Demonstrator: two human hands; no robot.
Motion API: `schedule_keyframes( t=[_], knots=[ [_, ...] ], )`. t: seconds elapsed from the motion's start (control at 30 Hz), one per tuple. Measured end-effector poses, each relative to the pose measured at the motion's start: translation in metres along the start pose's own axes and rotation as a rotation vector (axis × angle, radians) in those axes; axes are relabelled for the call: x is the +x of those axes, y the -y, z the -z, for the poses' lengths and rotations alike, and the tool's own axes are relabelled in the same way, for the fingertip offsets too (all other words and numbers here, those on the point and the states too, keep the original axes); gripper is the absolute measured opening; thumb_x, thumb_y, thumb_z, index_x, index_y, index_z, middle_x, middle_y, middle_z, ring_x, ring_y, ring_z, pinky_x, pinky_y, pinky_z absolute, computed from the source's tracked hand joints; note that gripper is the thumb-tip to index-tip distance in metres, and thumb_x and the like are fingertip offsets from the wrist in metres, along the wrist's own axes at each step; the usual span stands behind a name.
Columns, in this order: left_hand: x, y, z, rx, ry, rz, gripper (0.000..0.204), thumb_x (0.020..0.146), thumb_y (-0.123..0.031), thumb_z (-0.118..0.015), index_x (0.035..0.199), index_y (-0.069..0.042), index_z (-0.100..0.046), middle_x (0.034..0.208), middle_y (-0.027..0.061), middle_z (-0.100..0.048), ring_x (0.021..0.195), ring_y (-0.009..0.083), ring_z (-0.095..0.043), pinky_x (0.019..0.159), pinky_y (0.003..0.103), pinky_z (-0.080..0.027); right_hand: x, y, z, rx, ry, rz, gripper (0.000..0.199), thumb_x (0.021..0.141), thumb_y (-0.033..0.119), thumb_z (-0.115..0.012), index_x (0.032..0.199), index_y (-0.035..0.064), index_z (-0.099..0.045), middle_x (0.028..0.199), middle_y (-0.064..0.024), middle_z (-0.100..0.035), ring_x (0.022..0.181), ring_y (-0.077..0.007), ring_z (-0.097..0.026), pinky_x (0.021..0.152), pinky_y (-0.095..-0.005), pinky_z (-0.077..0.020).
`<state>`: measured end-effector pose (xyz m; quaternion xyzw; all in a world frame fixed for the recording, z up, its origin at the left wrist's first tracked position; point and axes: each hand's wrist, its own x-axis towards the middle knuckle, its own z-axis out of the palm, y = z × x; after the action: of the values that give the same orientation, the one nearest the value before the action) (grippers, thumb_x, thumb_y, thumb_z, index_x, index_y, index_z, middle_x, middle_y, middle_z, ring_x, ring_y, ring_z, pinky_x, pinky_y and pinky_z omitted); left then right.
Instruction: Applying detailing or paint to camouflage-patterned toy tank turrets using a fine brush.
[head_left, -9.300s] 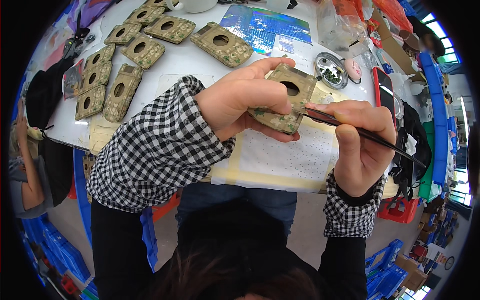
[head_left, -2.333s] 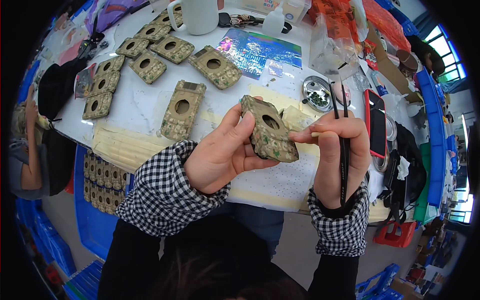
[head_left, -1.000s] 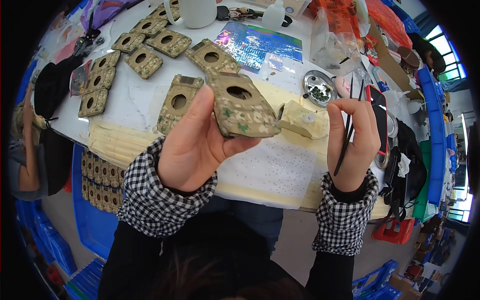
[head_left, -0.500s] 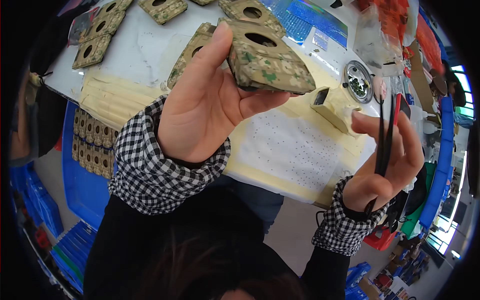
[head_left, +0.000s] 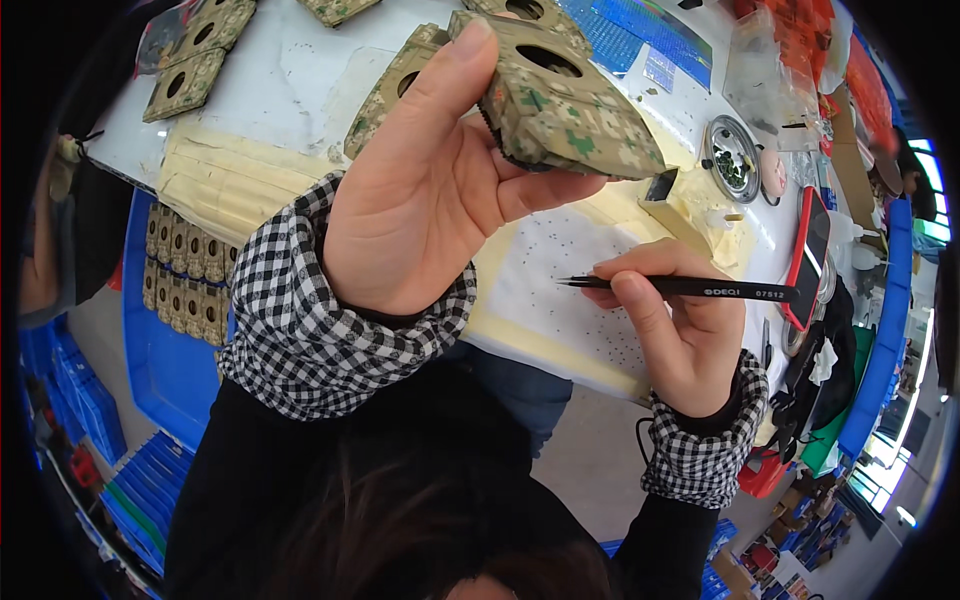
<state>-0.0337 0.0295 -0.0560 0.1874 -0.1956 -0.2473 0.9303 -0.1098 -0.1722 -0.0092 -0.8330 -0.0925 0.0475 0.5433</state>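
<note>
We take the middle of the paper as our clock's centre and begin nearest us, at four o'clock, where our right hand pinches a slim black pair of pointed tweezers between thumb and fingers, the tips turned toward nine o'clock and, as far as we can make out, gripping nothing. Beneath them lies a white paper sheet scattered with small dark specks; we cannot tell whether these are loose bits or printed marks. At ten o'clock our left hand grasps a flat camouflage-patterned hull with a round hole, thumb along its side and fingers beneath, lifted above the table at twelve o'clock, nose toward four. We judge work on this piece unfinished, since it is in hand and the tweezers stand ready, apart from it. At nine o'clock a blue plastic tray bears two rows of similar hulls. At two o'clock sits a pale yellow block, and beyond it a round silvery dish of dark green bits. Farthest, around ten o'clock, more camouflage hulls lie on the white table; whether these or the trayed ones are done or waiting, we cannot tell.
</note>
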Motion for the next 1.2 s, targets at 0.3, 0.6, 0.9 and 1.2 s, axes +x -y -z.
schedule_keyframes(
  t=[0.3, 0.6, 0.9, 1.2],
  knots=[
    [-0.002, 0.002, -0.001, 0.039, -0.049, -0.002, 0.06, 0.1, -0.043, -0.022, 0.136, 0.003, -0.033, 0.128, 0.0242, -0.049, 0.114, 0.0363, -0.054, 0.096, 0.036, -0.05, 0.002, -0.002, -0.002, -0.083, 0.024, 0.048, 0.008, 0.085, 0.005, -0.065, 0.087, -0.0025, -0.065, 0.076, -0.0087, -0.064, 0.065, -0.0142, -0.061, 0.06, -0.024, -0.0481],
    [0.0, 0.0, 0.003, -0.002, 0.015, 0.036, 0.06, 0.1, -0.043, -0.022, 0.136, 0.003, -0.033, 0.128, 0.0252, -0.049, 0.114, 0.0372, -0.053, 0.095, 0.036, -0.05, 0.001, -0.002, -0.002, -0.083, 0.019, 0.047, 0.009, 0.085, 0.006, -0.065, 0.087, -0.0023, -0.065, 0.076, -0.009, -0.065, 0.066, -0.0148, -0.062, 0.06, -0.024, -0.0486],
    [-0.001, 0.001, -0.009, 0.015, -0.009, 0.002, 0.06, 0.1, -0.044, -0.021, 0.136, 0.003, -0.032, 0.128, 0.0246, -0.048, 0.116, 0.0378, -0.052, 0.095, 0.037, -0.05, 0.001, -0.002, -0.002, -0.075, 0.013, 0.056, 0.008, 0.084, 0.006, -0.065, 0.086, -0.0024, -0.066, 0.076, -0.0087, -0.064, 0.065, -0.0147, -0.061, 0.06, -0.0239, -0.0481],
    [-0.001, 0.002, -0.011, 0.035, 0.005, -0.012, 0.06, 0.1, -0.043, -0.02, 0.137, 0.003, -0.031, 0.13, 0.0238, -0.048, 0.117, 0.038, -0.051, 0.097, 0.037, -0.049, 0.001, -0.003, -0.002, -0.074, -0.025, 0.072, 0.007, 0.084, 0.006, -0.065, 0.085, -0.0013, -0.066, 0.073, -0.0073, -0.063, 0.062, -0.0136, -0.058, 0.057, -0.0241, -0.0445]
  ],
)
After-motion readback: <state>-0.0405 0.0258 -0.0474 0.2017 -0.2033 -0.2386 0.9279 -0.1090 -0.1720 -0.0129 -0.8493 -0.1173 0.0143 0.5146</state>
